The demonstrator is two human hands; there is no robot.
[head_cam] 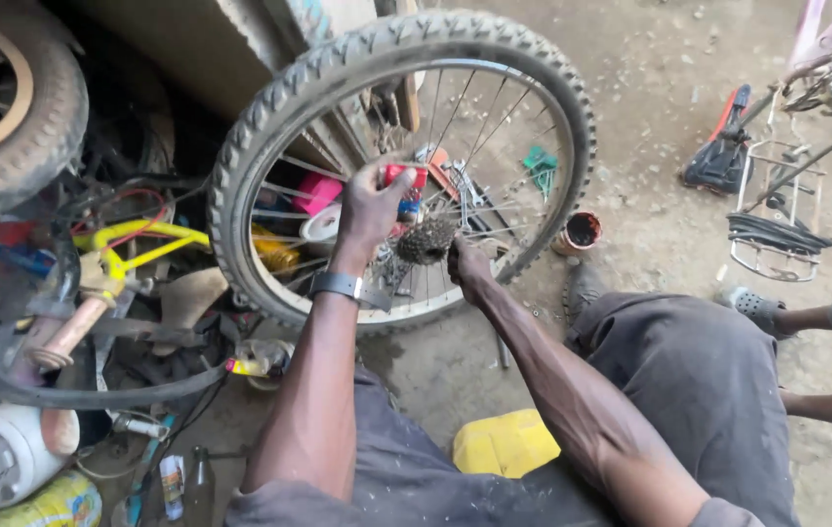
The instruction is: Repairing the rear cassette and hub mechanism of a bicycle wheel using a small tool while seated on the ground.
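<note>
Your left hand (pixel 369 200) grips a red tool (pixel 403 175) just above the cogset (pixel 426 239) | your right hand (pixel 469 263) pinches the cogset's lower right edge, fingers narrow | wheel (pixel 279 98) stands upright around both hands | tin (pixel 580 232) right of your right hand | yellow can (pixel 504 444) below your forearms

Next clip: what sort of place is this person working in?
Most likely an informal bicycle repair shop on a bare dirt floor. The left hand and right hand work at the sprocket cluster of a knobby-tyred wheel; a yellow bike frame and scattered spanners lie around.
</note>
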